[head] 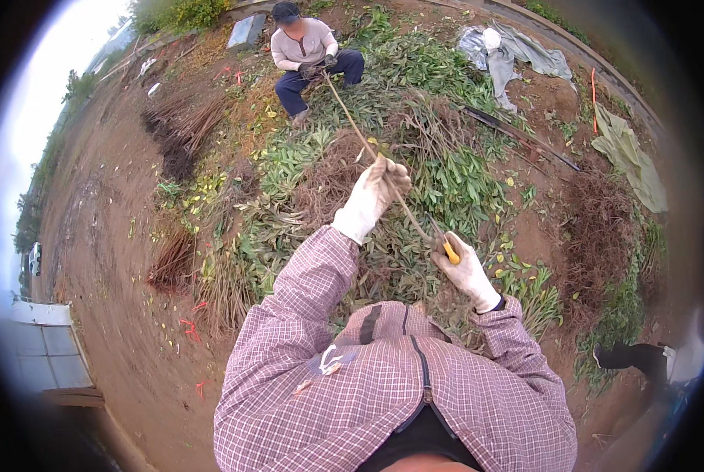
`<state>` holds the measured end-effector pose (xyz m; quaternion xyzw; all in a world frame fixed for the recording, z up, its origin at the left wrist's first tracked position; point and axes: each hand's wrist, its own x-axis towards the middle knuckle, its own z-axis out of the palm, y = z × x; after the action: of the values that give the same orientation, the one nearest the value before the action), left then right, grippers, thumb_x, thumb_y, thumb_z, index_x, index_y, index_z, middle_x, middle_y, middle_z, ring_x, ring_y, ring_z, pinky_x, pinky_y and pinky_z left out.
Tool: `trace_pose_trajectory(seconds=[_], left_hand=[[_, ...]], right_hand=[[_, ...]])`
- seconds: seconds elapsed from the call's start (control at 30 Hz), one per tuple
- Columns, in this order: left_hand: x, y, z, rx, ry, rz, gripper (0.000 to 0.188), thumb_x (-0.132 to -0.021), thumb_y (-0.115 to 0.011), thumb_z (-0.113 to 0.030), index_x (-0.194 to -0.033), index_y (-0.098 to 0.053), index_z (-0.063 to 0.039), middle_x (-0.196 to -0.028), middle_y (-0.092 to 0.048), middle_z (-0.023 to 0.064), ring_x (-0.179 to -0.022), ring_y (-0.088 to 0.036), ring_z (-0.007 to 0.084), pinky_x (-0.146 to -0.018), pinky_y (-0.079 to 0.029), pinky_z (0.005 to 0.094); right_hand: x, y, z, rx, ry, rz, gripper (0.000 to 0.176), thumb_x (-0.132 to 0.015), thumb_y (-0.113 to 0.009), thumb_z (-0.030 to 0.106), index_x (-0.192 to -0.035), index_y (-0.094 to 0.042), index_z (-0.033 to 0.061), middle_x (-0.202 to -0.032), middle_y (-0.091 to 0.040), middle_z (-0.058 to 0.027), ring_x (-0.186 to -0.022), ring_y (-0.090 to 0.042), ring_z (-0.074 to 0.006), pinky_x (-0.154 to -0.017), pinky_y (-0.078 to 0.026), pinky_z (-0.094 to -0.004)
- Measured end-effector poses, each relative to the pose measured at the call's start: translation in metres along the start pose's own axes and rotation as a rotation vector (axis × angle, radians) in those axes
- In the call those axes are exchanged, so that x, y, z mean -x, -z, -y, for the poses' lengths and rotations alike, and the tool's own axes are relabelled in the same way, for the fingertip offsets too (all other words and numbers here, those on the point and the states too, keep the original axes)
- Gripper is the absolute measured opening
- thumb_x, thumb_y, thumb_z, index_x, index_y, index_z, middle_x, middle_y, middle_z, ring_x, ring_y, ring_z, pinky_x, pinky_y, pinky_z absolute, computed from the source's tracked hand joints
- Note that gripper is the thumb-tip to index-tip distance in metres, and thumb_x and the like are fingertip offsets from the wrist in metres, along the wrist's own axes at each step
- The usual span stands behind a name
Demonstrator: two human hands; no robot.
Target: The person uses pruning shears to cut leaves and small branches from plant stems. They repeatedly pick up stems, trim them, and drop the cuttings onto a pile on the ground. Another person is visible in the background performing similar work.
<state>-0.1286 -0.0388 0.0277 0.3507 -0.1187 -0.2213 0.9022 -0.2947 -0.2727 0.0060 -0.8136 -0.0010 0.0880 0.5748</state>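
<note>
My left hand (376, 187), in a soiled white glove, grips a long bare stem (349, 117) near its middle. The stem slants from my right side up toward a seated person, where its far tip overlaps that person's gloved hands; whether they touch it I cannot tell. My right hand (464, 268), also gloved, is shut on a yellow-handled cutting tool (451, 252). Its thin dark blade lies beside the stem's near end, close to my thumb. Beneath both hands spreads a heap of leafy cut plants (399, 248), with a tangle of brown roots (337, 177) beyond my left hand.
A person (304, 53) sits across the heap. Bundles of rooted stems lie left (178, 259) and farther back (181, 135). Right are a dark long bar (517, 135), a root pile (599, 236) and a greenish sheet (629, 156). Another person's leg (629, 357) shows at lower right.
</note>
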Motion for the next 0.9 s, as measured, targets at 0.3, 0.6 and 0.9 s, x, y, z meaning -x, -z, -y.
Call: trace_pose_trajectory(seconds=[0.3,0.6,0.9], left_hand=[[0.031,0.004,0.038,-0.213,-0.283,-0.226,0.032,-0.106,-0.061,-0.039,-0.118,-0.058,-0.011,-0.122,-0.067,0.0082,-0.111,-0.066,0.0211,-0.104,-0.052,0.0418],[0.048,-0.007,-0.002,-0.44,-0.427,-0.517,0.023,-0.102,-0.071,-0.03,-0.109,-0.065,-0.009,-0.094,-0.074,0.0049,-0.086,-0.072,0.0134,-0.076,-0.056,0.0274],[0.058,0.006,0.03,-0.27,0.018,-0.674,0.028,-0.098,-0.076,-0.033,-0.108,-0.065,-0.01,-0.09,-0.072,0.0022,-0.084,-0.072,0.0151,-0.071,-0.057,0.0282]], right_hand=[[-0.046,0.06,-0.019,-0.349,0.131,-0.317,0.028,-0.1,-0.072,0.024,-0.115,-0.059,0.0028,-0.092,-0.061,-0.0001,-0.084,-0.053,-0.0067,-0.078,-0.047,-0.0257],[0.0,-0.008,-0.059,-0.054,-0.039,-0.12,0.059,-0.093,-0.079,0.031,-0.141,-0.055,0.0048,-0.129,-0.064,-0.0159,-0.126,-0.062,-0.0274,-0.107,-0.049,-0.0384],[-0.018,-0.039,-0.012,-0.105,0.092,-0.252,0.04,-0.095,-0.076,0.029,-0.123,-0.065,0.0023,-0.103,-0.067,-0.0136,-0.095,-0.067,-0.0236,-0.085,-0.053,-0.0353]])
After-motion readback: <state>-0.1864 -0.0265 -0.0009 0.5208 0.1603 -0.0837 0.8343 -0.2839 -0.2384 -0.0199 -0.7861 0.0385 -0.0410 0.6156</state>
